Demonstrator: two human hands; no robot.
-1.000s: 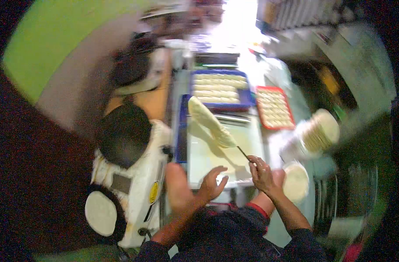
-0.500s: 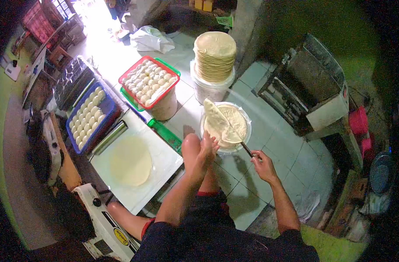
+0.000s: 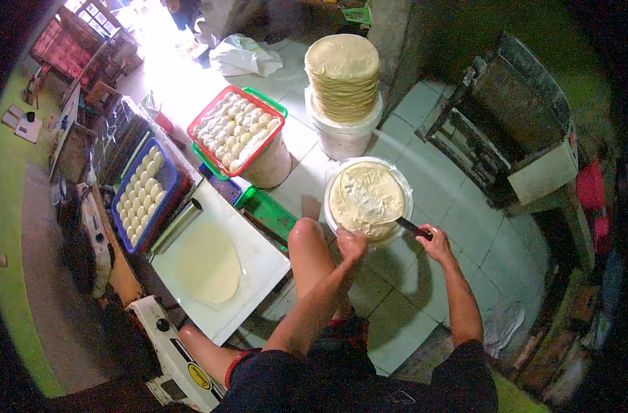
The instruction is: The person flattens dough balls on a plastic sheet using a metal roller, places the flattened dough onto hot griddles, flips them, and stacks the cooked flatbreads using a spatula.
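The right hand (image 3: 436,244) has its grip closed around the dark handle (image 3: 415,229) of a tool, at 4 o'clock from the near bucket (image 3: 327,206). The handle points toward 10 o'clock and meets the edge of the pale flatbread (image 3: 369,196) on top of that bucket; the rest of the tool is hidden. The flatbread lies over more of the same, its surface creased. The left hand (image 3: 351,244) is at the bucket's 7 o'clock side, right by the rim, fingers bent; whether its grip pinches anything, I cannot tell.

Just short of 12 o'clock from the near bucket, a tall stack (image 3: 341,76) of flatbreads tops the far bucket (image 3: 341,138). At 10 o'clock, a red tray (image 3: 260,151) of dough balls (image 3: 235,131) sits above another bucket (image 3: 269,165). Farther off, around 9 o'clock, is a blue tray (image 3: 164,175) with rows of balls. The white table (image 3: 259,275) stands at 8 o'clock, carrying a thin dough sheet (image 3: 207,265), with a roller (image 3: 176,227) at the sheet's upper left. A stove (image 3: 173,351) is at 7 o'clock from the table, and a boxy machine (image 3: 493,131) rests on the tiled floor (image 3: 431,179) at 2 o'clock from the near bucket.
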